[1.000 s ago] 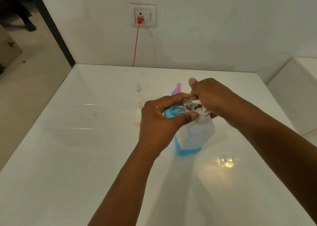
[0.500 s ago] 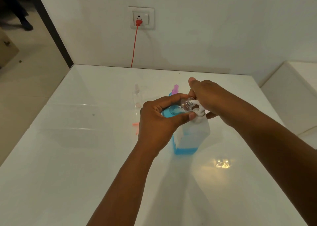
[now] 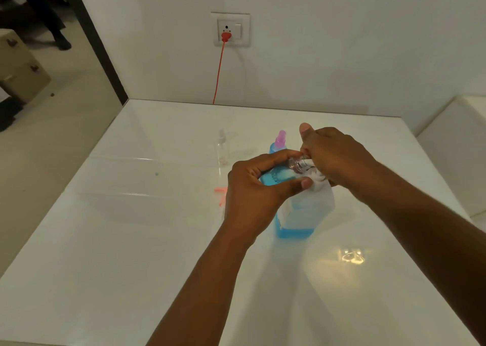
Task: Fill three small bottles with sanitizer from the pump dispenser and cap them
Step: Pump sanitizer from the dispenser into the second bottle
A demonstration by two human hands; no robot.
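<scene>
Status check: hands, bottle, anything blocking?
Left hand grips small bottle, mouth at pump nozzle. Right hand on pump dispenser head. Pink-capped bottle behind, clear of the work.

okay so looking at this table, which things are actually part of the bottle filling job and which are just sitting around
Part of the job:
pump dispenser with blue sanitizer
small bottle held in the left hand at the pump spout
right hand on the pump head
capped blue bottle with pink top
empty clear bottle

Just lying about:
red cord plugged into the wall socket
cardboard box on the floor
</scene>
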